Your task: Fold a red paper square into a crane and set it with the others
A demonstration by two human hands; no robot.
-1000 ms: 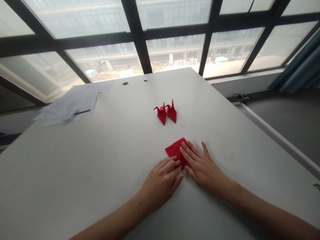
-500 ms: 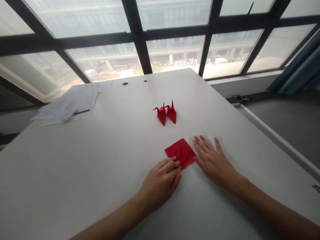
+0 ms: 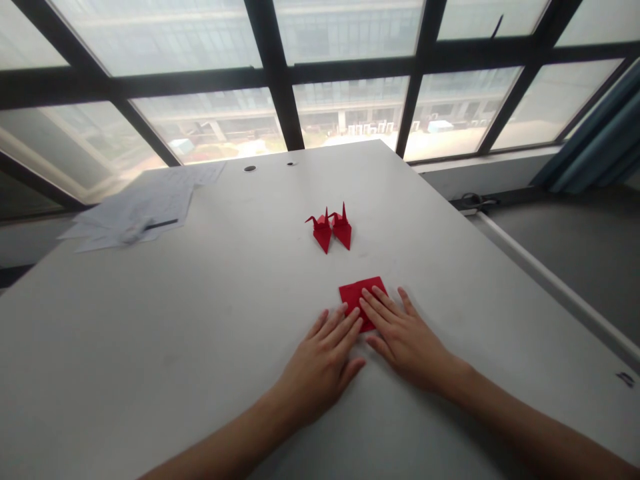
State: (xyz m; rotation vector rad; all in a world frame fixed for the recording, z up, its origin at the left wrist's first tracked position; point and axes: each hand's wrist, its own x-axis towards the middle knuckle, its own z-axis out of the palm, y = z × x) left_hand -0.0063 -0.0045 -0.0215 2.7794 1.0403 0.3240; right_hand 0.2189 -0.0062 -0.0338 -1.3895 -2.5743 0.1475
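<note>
A folded square of red origami paper (image 3: 353, 292) lies flat on the white table (image 3: 200, 320). The fingertips of my left hand (image 3: 325, 360) rest on its lower left part, fingers stretched out. My right hand (image 3: 407, 337) lies across its right side with the fingers spread, covering part of the paper. Neither hand grips it. Farther back, two red paper cranes (image 3: 322, 235) stand side by side, their wings folded and their necks and tails pointing up.
At the back left lie several loose paper sheets (image 3: 145, 193) with a dark pen (image 3: 161, 225) on top. Two round holes are set near the table's far edge. Large windows (image 3: 350, 107) rise behind it, and a blue curtain (image 3: 585, 147) hangs at the right.
The red paper has turned, so an edge instead of a corner faces away from me. My right hand has moved left onto it, and my left fingers have straightened.
</note>
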